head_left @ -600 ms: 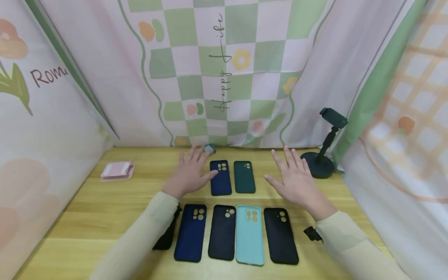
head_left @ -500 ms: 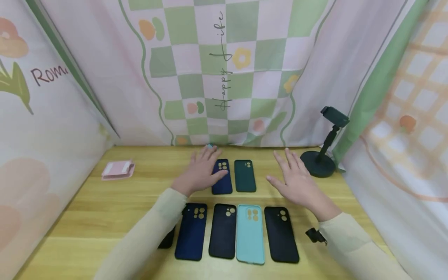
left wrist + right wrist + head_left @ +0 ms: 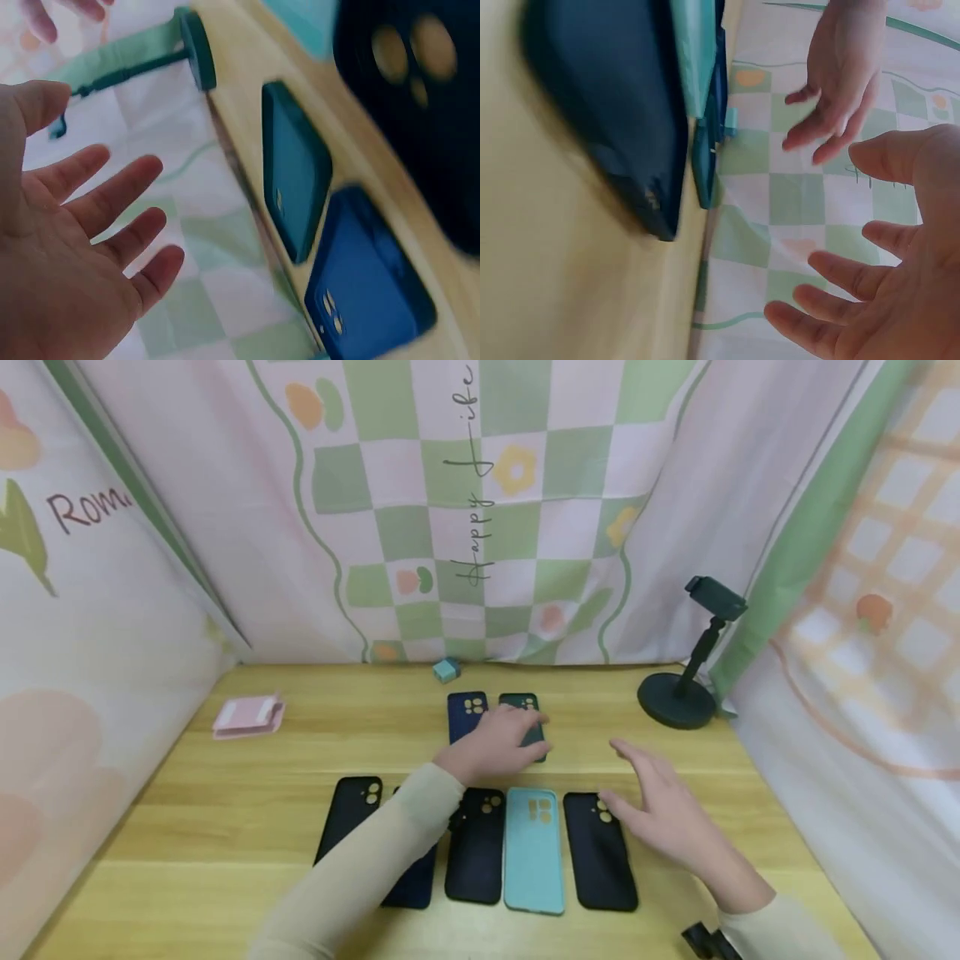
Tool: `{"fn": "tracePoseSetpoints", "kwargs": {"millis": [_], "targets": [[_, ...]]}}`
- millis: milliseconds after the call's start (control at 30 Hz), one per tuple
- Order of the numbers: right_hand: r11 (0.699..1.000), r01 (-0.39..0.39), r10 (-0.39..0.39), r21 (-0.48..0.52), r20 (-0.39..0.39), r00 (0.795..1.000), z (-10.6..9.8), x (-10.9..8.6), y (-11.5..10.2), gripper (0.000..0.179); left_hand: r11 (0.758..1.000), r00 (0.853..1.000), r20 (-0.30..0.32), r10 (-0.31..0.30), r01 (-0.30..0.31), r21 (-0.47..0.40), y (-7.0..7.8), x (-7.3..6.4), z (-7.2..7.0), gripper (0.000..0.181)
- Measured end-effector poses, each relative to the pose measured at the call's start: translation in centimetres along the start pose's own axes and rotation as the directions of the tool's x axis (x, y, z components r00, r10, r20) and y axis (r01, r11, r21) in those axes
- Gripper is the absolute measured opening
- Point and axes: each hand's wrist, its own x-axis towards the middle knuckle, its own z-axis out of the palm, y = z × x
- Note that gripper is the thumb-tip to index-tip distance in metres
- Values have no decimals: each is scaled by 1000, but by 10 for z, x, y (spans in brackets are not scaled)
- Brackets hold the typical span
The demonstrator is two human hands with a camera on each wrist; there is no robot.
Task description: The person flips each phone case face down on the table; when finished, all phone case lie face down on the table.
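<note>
My left hand (image 3: 502, 739) hovers over the back pair of phone cases, its fingers loosely extended and holding nothing. Beneath it lie a navy phone case (image 3: 462, 717) and a dark green phone case (image 3: 296, 169), both partly covered in the head view. My right hand (image 3: 667, 818) is raised with fingers apart, close to the rightmost black phone case (image 3: 602, 864). That case belongs to a front row with a light teal case (image 3: 534, 860), a dark case (image 3: 476, 852), a blue case (image 3: 415, 885) and a black case (image 3: 348, 810). My left forearm hides part of the blue one.
A small teal block (image 3: 446, 671) sits by the back curtain (image 3: 510, 543). On the left of the wooden table (image 3: 187, 827) lies a pink folded item (image 3: 247, 716). A black stand (image 3: 678, 700) rises at the back right. Patterned cloth hangs on both sides.
My left hand has swept right, from left of the back pair to above it, uncovering the leftmost black case. My right hand has drawn back toward the front. The phone cases lie as before.
</note>
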Motion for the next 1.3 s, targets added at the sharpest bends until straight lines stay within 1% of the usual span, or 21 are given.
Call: {"fn": "tracePoseSetpoints", "kwargs": {"millis": [100,233,267,367,467,600,767,833,933,1033,1133,1300], "targets": [[1000,0,-1,-17,-19,1000,2,-19,1,66,999,999,29,33,-33,30,12,9,10,48],[997,30,-35,-77,-61,998,5,-42,1,52,997,996,83,43,-48,56,28,20,19,43],[996,30,-35,-85,-57,998,7,-47,1,49,996,995,95,40,-46,71,32,22,21,42],[995,37,-38,-98,-12,999,12,-58,-3,42,992,992,126,15,-30,122,39,30,28,40],[994,29,-22,-108,67,998,19,-65,-9,37,983,989,146,-5,-21,182,44,37,36,38],[988,67,-45,-141,151,987,26,-66,-15,34,972,984,173,-35,-7,236,49,41,46,36],[989,86,-58,-118,222,973,30,-64,-17,25,967,970,231,-72,11,253,53,38,53,39],[991,76,-47,-110,250,967,31,-63,-16,23,970,967,246,-73,11,242,54,37,55,40],[995,41,-10,-93,315,949,33,-62,-14,24,974,963,262,-70,10,227,55,37,57,40],[995,18,20,-103,354,935,35,-60,-15,24,975,961,269,-67,6,221,55,37,59,39],[992,31,14,-119,366,930,36,-57,-17,23,977,960,275,-60,1,213,53,36,61,38],[994,48,-4,-99,405,914,40,-53,-17,23,983,956,289,-46,-9,186,51,33,63,36]]}}
